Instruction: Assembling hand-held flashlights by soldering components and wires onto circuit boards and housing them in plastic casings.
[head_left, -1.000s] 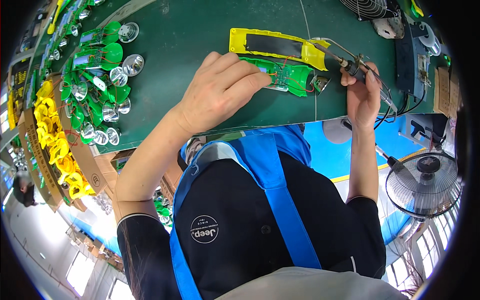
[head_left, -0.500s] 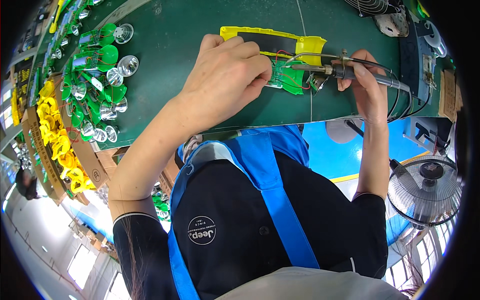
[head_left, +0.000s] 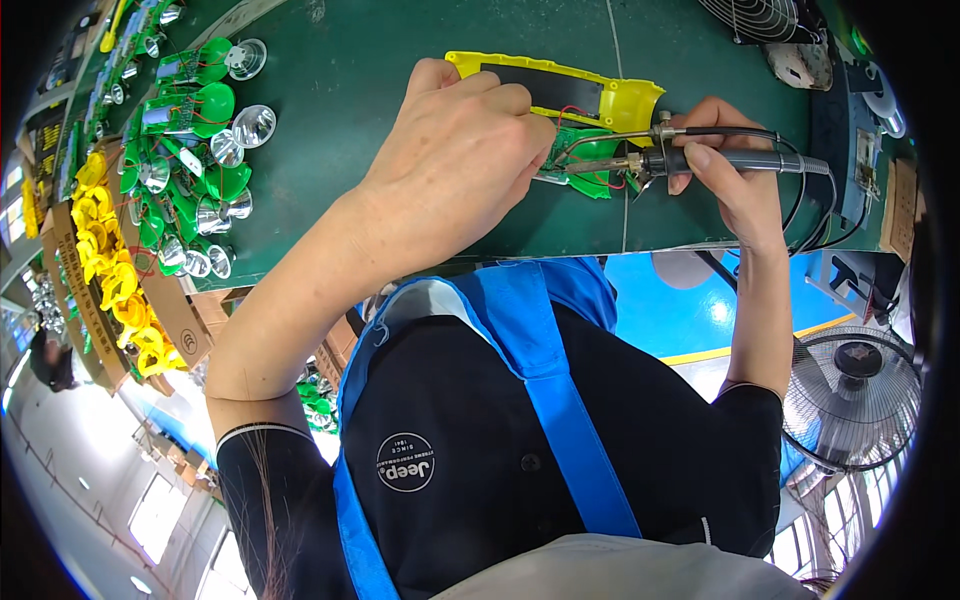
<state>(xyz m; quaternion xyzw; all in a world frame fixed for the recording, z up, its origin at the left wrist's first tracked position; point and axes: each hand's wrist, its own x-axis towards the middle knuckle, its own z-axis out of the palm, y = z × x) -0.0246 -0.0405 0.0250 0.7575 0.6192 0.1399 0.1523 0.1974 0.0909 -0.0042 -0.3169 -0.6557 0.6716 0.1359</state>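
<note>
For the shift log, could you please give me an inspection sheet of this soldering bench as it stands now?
Surface: green bench mat, bare in the middle.
Job's things: yellow housing lying flat; green circuit board with red wires beside it; soldering iron, tip at the board.
Clutter: green parts with silver reflectors along the left; yellow parts in cardboard boxes off the bench edge.
Grippers: left hand pressing on the board, fingers curled; right hand holding the iron like a pen.
Cables: black iron cord looping right; thin white line crossing the mat.
Surroundings: floor fan at right, another fan grille at top.
</note>
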